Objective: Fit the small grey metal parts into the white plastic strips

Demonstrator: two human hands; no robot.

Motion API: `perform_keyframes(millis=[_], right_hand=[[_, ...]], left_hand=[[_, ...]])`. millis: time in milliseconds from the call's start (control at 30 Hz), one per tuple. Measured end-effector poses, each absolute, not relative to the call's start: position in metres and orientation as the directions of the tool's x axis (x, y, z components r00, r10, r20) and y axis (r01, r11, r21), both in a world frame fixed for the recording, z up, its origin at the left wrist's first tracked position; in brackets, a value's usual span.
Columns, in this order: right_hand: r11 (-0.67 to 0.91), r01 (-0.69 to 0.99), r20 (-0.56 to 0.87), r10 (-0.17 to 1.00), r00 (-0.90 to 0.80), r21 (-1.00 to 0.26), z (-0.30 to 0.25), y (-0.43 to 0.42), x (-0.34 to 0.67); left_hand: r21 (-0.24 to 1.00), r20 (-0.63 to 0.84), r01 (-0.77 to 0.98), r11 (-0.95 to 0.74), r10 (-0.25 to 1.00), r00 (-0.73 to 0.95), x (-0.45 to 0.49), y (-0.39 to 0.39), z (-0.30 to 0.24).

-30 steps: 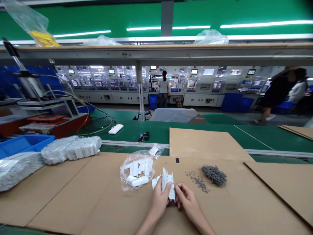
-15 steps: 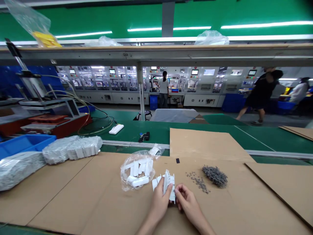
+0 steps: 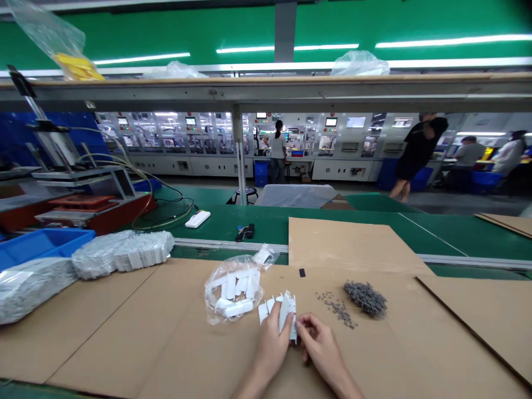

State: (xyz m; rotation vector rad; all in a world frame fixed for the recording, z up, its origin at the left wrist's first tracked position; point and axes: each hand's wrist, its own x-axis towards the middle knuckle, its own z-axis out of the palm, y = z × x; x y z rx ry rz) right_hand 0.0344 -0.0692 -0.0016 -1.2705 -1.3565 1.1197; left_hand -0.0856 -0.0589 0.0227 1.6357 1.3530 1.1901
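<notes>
While left hand [image 3: 270, 341] clasps white parts [image 3: 285, 311], right fingertips [image 3: 300, 327] at edge.

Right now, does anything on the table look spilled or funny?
Little gray pieces lie scattered on the cardboard, left of a gray heap and beyond the right hand. They look a bit spilled, though someone may have spread them on purpose. I see nothing broken.

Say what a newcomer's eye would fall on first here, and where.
Probably the white plastic parts at lower centre, gripped in the left hand, with the right hand at their right edge. Next, perhaps, the heap of small dark-grey pieces right of the hands, and the clear plastic bag of white pieces left of them, both on brown cardboard.
</notes>
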Motion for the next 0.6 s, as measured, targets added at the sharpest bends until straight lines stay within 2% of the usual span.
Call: perform_keyframes(millis=[133, 233, 333, 467, 600], right_hand=[[0.262, 0.312, 0.277, 0.961, 0.003, -0.913, 0.0058, -0.0713, 0.0365], [0.341, 0.391, 0.355, 0.934, -0.041, -0.855, 0.0074, -0.0723, 0.0376], [0.341, 0.39, 0.358, 0.933, -0.031, -0.855, 0.0064, -0.073, 0.0377], [0.297, 0.291, 0.325, 0.944, 0.052, -0.909, 0.0066, -0.0734, 0.0365], [0.171, 0.098, 0.172, 0.985, -0.001, -0.98, 0.0059, -0.0709, 0.0353]], left_hand=[[0.917, 0.219, 0.338, -0.214, 0.975, 0.024, -0.0857, -0.0591, 0.0233], [0.944, 0.18, 0.28, -0.175, 0.984, 0.005, -0.0849, -0.0593, 0.0235], [0.969, 0.124, 0.215, -0.124, 0.992, 0.016, -0.0841, -0.0591, 0.0225], [0.985, 0.08, 0.147, -0.088, 0.995, 0.06, -0.0831, -0.0578, 0.0195], [0.991, 0.087, 0.1, -0.093, 0.994, 0.065, -0.0821, -0.0565, 0.0171]])
